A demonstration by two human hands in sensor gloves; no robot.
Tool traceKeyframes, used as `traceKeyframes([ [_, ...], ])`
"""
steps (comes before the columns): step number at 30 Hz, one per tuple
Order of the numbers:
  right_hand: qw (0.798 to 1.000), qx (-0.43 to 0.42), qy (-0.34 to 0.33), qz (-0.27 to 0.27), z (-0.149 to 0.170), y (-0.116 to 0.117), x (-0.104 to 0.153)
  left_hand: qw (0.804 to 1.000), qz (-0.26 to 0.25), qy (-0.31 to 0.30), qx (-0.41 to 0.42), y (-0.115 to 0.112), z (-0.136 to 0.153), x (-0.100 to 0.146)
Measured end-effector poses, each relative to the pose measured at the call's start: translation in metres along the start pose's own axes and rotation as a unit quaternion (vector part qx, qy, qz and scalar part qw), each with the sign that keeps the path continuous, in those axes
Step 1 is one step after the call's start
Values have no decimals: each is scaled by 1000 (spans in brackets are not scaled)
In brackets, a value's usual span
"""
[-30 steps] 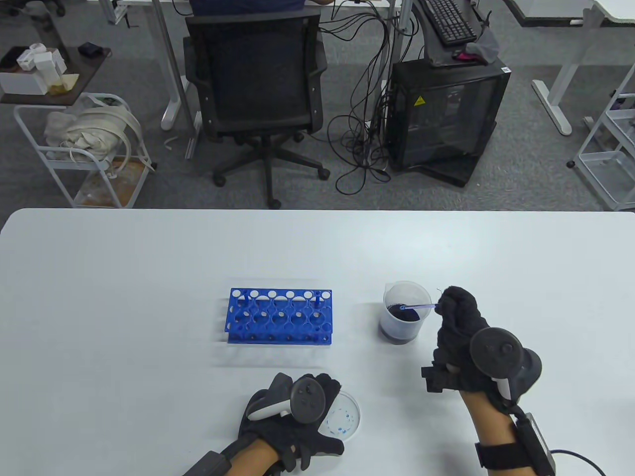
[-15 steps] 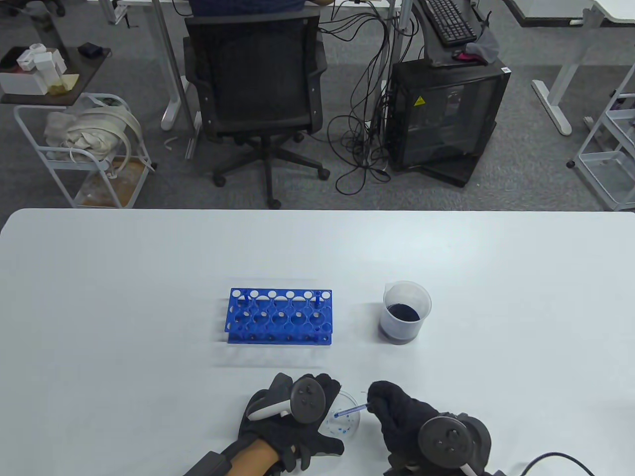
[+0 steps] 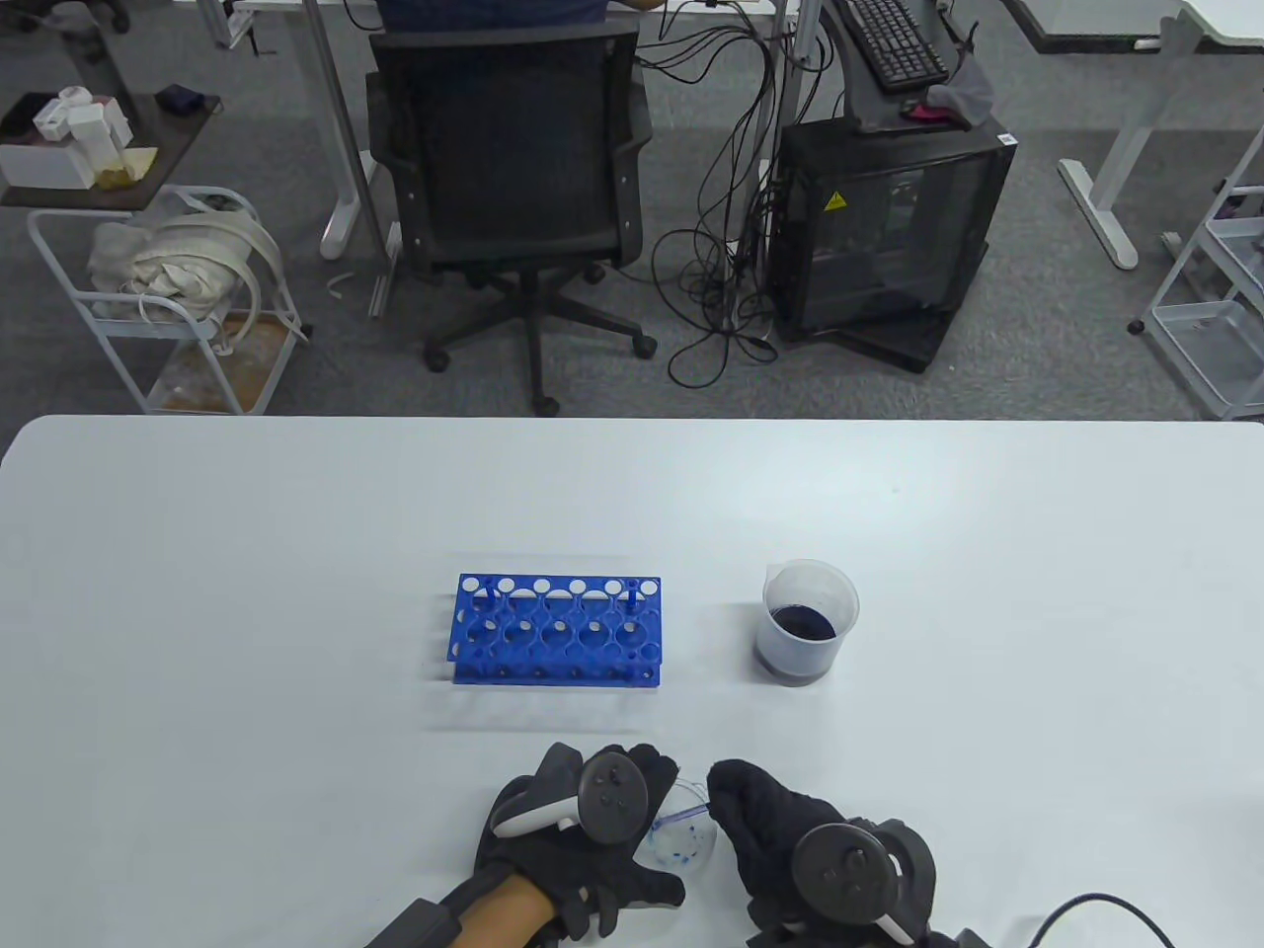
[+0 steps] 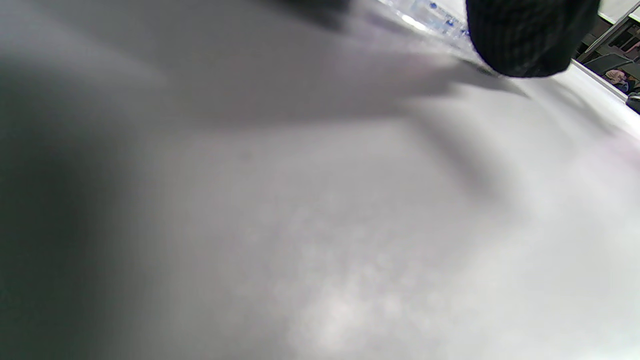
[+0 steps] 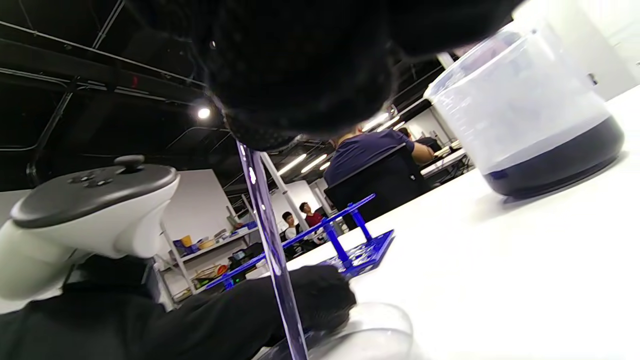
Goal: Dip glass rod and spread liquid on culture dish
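A clear culture dish (image 3: 683, 839) with blue droplets sits near the table's front edge. My left hand (image 3: 583, 839) rests on the table and touches the dish's left rim, steadying it. My right hand (image 3: 760, 820) pinches a thin glass rod (image 3: 684, 816) tinted blue; its tip reaches down into the dish. In the right wrist view the rod (image 5: 272, 250) slants down from my fingers into the dish (image 5: 370, 335), beside my left hand's fingers (image 5: 280, 310). A beaker (image 3: 808, 620) with dark blue liquid stands behind, also in the right wrist view (image 5: 525, 110).
A blue test tube rack (image 3: 555, 630) stands left of the beaker, behind my left hand. The left wrist view is blurred table surface with one dark fingertip (image 4: 530, 35) at the top.
My right hand carried the rod from the beaker down to the dish, then shifted slightly left over it. My left hand has stayed at the dish.
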State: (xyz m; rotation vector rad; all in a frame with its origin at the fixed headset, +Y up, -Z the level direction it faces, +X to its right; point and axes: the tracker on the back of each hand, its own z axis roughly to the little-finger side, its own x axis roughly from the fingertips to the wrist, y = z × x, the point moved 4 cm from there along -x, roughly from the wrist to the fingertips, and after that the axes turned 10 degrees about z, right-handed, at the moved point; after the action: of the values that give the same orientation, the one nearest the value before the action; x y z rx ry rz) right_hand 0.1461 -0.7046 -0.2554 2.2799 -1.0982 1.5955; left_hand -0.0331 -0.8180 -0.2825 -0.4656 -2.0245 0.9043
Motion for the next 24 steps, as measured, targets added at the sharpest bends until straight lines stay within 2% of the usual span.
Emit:
traceKeyframes([
  [6, 999, 33, 1, 27, 7, -14, 0, 1000, 0, 0, 0, 0, 0, 0],
  [11, 999, 30, -14, 23, 4, -21, 5, 1000, 0, 0, 0, 0, 0, 0],
  [24, 1000, -3, -21, -10, -12, 0, 8, 1000, 0, 0, 0, 0, 0, 0],
])
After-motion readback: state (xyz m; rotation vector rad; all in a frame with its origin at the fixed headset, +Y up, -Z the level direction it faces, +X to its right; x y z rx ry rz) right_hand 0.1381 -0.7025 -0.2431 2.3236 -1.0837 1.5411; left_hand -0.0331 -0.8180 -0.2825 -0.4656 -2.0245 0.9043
